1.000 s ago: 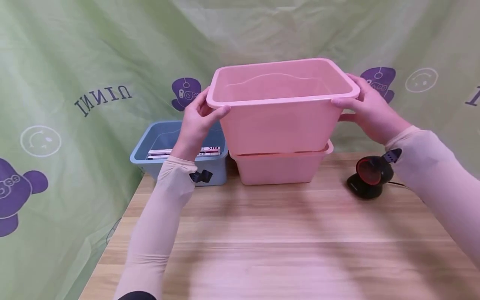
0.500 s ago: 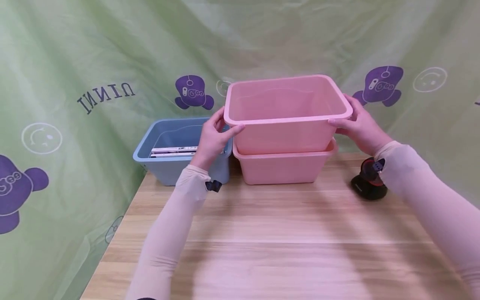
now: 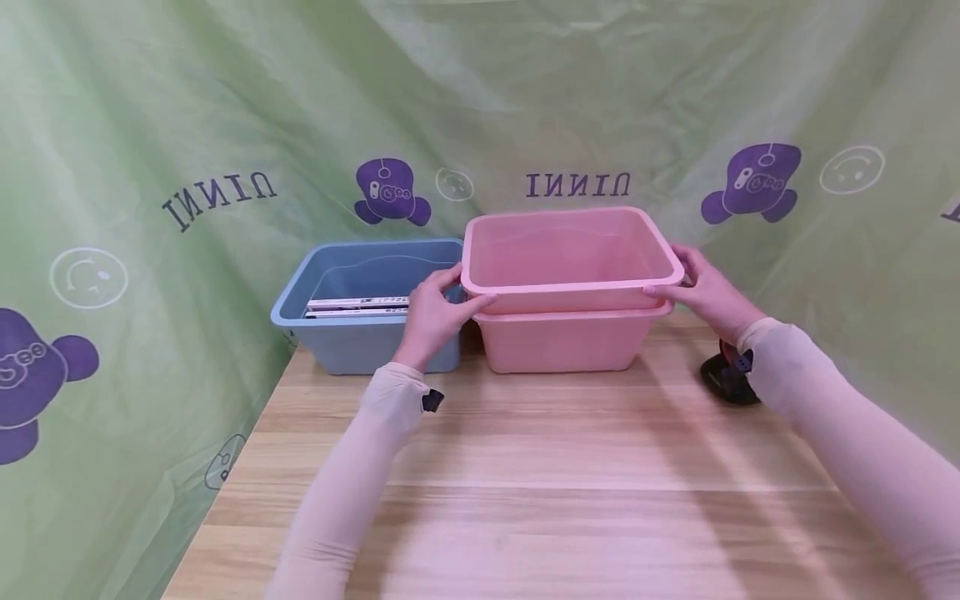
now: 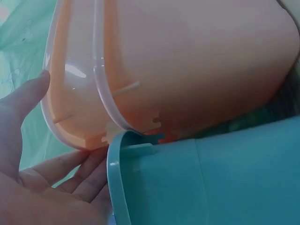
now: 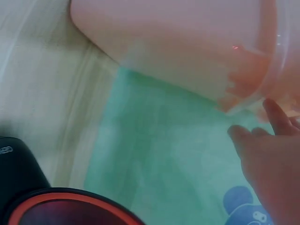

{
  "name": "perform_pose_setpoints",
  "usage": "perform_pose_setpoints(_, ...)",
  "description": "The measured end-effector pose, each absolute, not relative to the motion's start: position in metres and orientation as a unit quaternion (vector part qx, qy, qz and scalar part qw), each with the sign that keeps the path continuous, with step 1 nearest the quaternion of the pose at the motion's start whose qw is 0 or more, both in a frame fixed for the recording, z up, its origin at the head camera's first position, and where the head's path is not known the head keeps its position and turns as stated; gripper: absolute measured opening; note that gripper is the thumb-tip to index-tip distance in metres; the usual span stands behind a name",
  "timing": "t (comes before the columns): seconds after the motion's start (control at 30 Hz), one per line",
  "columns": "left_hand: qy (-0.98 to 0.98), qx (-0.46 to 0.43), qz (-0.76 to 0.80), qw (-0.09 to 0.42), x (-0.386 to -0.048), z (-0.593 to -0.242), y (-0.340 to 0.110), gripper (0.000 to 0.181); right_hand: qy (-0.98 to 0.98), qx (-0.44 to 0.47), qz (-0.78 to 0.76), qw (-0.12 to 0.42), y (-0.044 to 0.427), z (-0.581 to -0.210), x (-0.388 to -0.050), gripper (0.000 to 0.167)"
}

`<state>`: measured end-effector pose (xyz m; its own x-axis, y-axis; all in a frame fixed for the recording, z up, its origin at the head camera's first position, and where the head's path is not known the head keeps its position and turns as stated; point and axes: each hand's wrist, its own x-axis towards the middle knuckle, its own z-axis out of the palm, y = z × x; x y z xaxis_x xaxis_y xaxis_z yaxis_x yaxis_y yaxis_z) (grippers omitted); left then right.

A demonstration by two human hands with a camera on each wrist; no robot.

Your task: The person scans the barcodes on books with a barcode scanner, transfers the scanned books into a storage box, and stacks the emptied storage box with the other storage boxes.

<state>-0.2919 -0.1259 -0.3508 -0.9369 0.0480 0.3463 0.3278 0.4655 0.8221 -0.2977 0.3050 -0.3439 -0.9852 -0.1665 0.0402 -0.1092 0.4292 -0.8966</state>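
Note:
An upper pink bin [image 3: 577,297] sits nested inside a lower pink bin [image 3: 566,343] at the back of the table, its rim only slightly above the other one. My left hand [image 3: 435,321] holds the upper bin's left end; in the left wrist view the thumb [image 4: 35,91] lies against its rim, with the fingers below. At the opposite end my right hand [image 3: 708,296] grips the right rim, thumb at the front corner. Beside the left hand stands a blue bin [image 3: 375,350], holding thin white-edged flat items [image 3: 356,307], perhaps books. The left hand partly covers that bin.
A black device with a red-ringed round window [image 5: 70,213] stands right of the bins, partly hidden by the right wrist in the head view. The wooden table [image 3: 525,467] stretches towards me. A green printed curtain [image 3: 225,108] hangs behind.
Both hands have lowered the upper pink bin, and it has sunk deeper into the lower one. The blue bin has stayed in place.

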Motion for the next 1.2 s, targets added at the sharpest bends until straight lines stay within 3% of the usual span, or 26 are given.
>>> perform_pose_setpoints(0.33, -0.900, -0.107, -0.397, 0.145, -0.288, -0.357, -0.126, 0.082, 0.868, -0.066, -0.490, 0.049, 0.308, -0.360, -0.296, 0.108)
perform_pose_setpoints(0.83, -0.918, -0.110, -0.351, 0.148, -0.283, -0.360, -0.129, 0.086, 0.843, -0.069, -0.529, 0.068, 0.303, -0.365, -0.297, 0.108)
perform_pose_setpoints(1.07, -0.941, -0.098, -0.282, 0.157, -0.273, -0.349, -0.149, 0.107, 0.829, -0.059, -0.556, 0.000, 0.303, -0.352, -0.281, 0.086)
perform_pose_setpoints(1.2, -0.950, -0.087, -0.245, 0.171, -0.260, -0.341, -0.169, 0.109, 0.822, -0.059, -0.565, -0.041, 0.297, -0.336, -0.262, 0.077)
